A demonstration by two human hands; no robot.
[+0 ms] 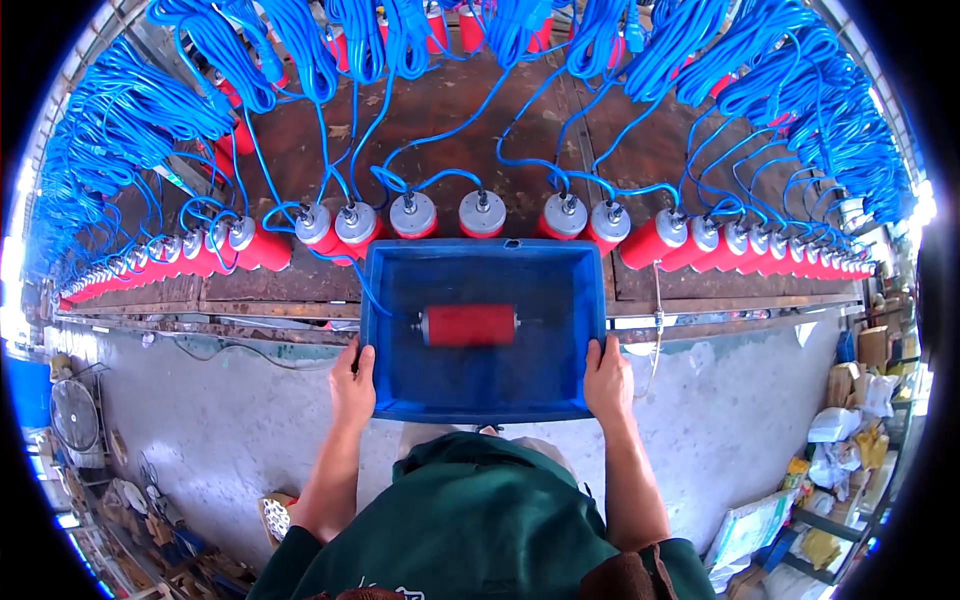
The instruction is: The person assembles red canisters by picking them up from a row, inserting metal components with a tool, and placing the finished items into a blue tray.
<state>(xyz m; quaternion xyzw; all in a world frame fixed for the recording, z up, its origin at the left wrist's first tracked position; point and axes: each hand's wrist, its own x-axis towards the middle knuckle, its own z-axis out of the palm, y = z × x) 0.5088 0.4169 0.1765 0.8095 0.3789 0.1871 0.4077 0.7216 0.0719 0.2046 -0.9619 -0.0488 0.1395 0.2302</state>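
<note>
Between my two hands is a blue plastic tray [484, 408], its far edge up against the row of red cylinders on the bench. My left hand [352, 386] is closed on the tray's left wall, thumb on the near side. On the opposite wall my right hand [609, 380] grips in the same way. Inside the tray lies one red cylinder [470, 326] on its side, with metal ends and a blue cable running out over the left rim. The cylinder looks slightly blurred; whether liquid covers it I cannot tell.
Behind the tray, several red cylinders [482, 214] with silver caps line a brown bench [420, 130]. Coiled blue cables [300, 50] hang above them. A white cord [657, 320] dangles off the bench edge. A fan [75, 415] stands left; boxes and bags [840, 440] fill the right.
</note>
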